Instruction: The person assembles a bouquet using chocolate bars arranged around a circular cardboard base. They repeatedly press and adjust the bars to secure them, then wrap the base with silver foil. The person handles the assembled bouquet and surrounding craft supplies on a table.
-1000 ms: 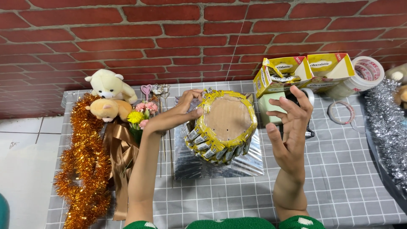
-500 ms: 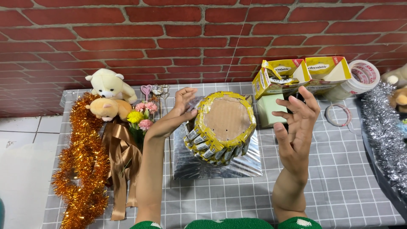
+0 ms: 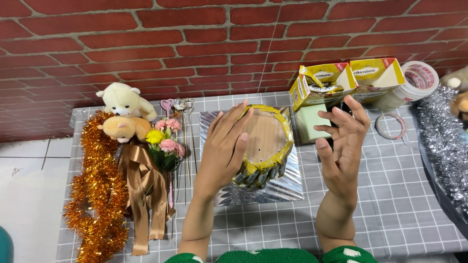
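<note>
At the centre of the frame stands a round, drum-shaped arrangement of foil-wrapped bars bound with a yellow band, its cardboard-brown disc facing up (image 3: pixel 265 139). It sits on a square sheet of shiny silver foil (image 3: pixel 273 187) spread flat on the bench covered with a grey checked cloth (image 3: pixel 390 195). The left hand (image 3: pixel 225 146) lies flat against the left side of the drum, fingers stretched up along its rim, pressing rather than gripping. The right hand (image 3: pixel 343 143) is lifted just to the right of the drum, open with fingers loosely curled, holding nothing and not touching it.

By the look of it, the ring of bars is complete and banded, while the foil sheet beneath lies unfolded and none of the decorations are attached to it.

Left of the foil lie thin decorative picks with heart tops (image 3: pixel 176 104), a small bunch of pink and yellow artificial flowers (image 3: pixel 165 141), a length of bronze satin ribbon (image 3: pixel 141 190), an orange-gold tinsel garland (image 3: pixel 97 190), and two small plush bears, one cream (image 3: pixel 122 100) and one tan (image 3: pixel 122 127). In the upper right sit opened yellow cardboard boxes (image 3: pixel 351 80), a pale green block (image 3: pixel 311 122), a roll of clear tape (image 3: pixel 419 78), a thin ring (image 3: pixel 390 125) and silver tinsel (image 3: pixel 443 141). A red brick wall (image 3: pixel 195 44) fills the top.
</note>
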